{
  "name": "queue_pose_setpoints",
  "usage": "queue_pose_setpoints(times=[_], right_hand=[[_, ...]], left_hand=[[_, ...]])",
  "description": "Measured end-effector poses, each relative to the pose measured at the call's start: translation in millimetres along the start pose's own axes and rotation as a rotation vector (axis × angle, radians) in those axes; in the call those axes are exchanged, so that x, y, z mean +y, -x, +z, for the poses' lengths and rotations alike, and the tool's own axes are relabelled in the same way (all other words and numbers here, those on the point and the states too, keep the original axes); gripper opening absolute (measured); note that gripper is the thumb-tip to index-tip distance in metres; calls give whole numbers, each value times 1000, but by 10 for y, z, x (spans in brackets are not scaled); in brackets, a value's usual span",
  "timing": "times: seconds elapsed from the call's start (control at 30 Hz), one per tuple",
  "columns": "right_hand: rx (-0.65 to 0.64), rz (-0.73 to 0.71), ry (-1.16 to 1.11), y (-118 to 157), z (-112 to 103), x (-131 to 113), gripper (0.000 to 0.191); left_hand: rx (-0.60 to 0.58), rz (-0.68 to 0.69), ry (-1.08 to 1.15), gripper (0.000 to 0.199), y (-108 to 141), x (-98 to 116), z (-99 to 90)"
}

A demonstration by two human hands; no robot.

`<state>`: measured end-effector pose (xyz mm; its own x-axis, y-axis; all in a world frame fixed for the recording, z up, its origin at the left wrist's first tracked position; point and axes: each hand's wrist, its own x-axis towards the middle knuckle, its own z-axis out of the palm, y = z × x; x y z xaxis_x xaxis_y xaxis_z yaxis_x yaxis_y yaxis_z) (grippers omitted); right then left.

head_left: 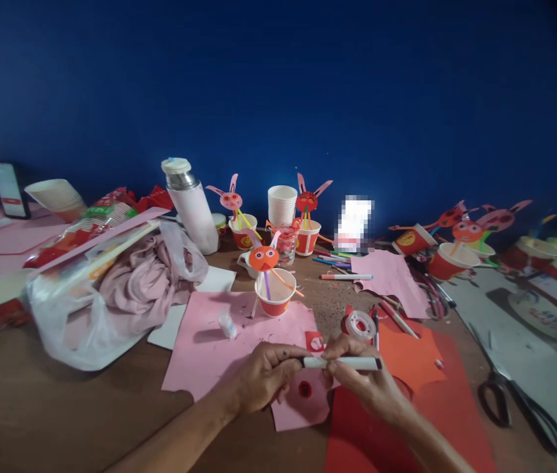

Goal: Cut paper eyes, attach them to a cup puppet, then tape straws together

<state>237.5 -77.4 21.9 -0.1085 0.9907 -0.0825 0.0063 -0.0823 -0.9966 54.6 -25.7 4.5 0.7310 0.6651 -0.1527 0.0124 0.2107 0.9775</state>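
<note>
Both hands hold a white marker (352, 362) with dark ends, level above the pink paper (239, 315). My left hand (263, 376) pinches its dark left end. My right hand (362, 381) grips the barrel near the middle. Below the marker, a small dark-red disc (305, 389) with a black mark lies on the pink paper, and a red scrap (314, 341) sits just behind. Farther back stands a paper cup (275, 305) bearing an orange bunny-like face (264, 259) on coloured sticks. A small clear bottle (227, 324) lies left of it.
Scissors (500, 378) lie at the right, beyond red paper (406, 427) and a tape roll (360, 325). A plastic bag (71, 328) and a thermos flask (192, 210) stand at the left. Stacked cups (282, 205) and several decorated cups line the back near a blue wall (278, 85).
</note>
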Motion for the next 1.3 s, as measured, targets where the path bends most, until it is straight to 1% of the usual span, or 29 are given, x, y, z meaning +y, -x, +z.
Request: queue_pose_setpoints(times=[0.23, 0.37, 0.53, 0.7, 0.83, 0.9, 0.93, 1.0, 1.03, 1.07, 1.13, 1.2, 1.23, 1.3], right_hand=[[-37, -32, -17, 8, -20, 40, 20], [-15, -45, -15, -3, 2, 28, 21], [15, -83, -30, -22, 29, 22, 21], [-4, -95, -24, -35, 2, 19, 17], [0, -88, -20, -55, -21, 28, 19], [27, -85, -18, -63, -38, 32, 20], [45, -84, -27, -64, -53, 29, 21], [95, -81, -3, -67, -103, 9, 21], [143, -90, 57, -70, -135, -4, 22], [200, -117, 170, -77, -169, -16, 21], [302, -222, 522, -104, -226, -21, 20], [330, -336, 901, -143, -254, 10, 22], [319, -370, 1038, -163, -256, 36, 24], [297, -396, 1185, -198, -242, 94, 26]], left_hand=[[10, 15, 40, 48, 11, -26, 44], [2, 9, 107, 48, 8, -15, 54], [30, 28, 206, 41, -9, 4, 39], [22, 14, 214, 43, -9, -10, 45], [43, 19, 211, 43, -33, -4, 77], [79, 25, 169, 43, -49, 27, 73], [117, 34, 133, 44, -53, 52, 61], [241, 71, 54, 44, -50, 115, 19], [315, 101, 18, 43, -44, 150, -9], [385, 134, -10, 42, -35, 185, -37], [480, 209, -42, 36, -15, 244, -86], [524, 271, -47, 31, 0, 282, -114], [532, 291, -44, 29, 5, 293, -120], [536, 308, -44, 28, 10, 304, -119]])
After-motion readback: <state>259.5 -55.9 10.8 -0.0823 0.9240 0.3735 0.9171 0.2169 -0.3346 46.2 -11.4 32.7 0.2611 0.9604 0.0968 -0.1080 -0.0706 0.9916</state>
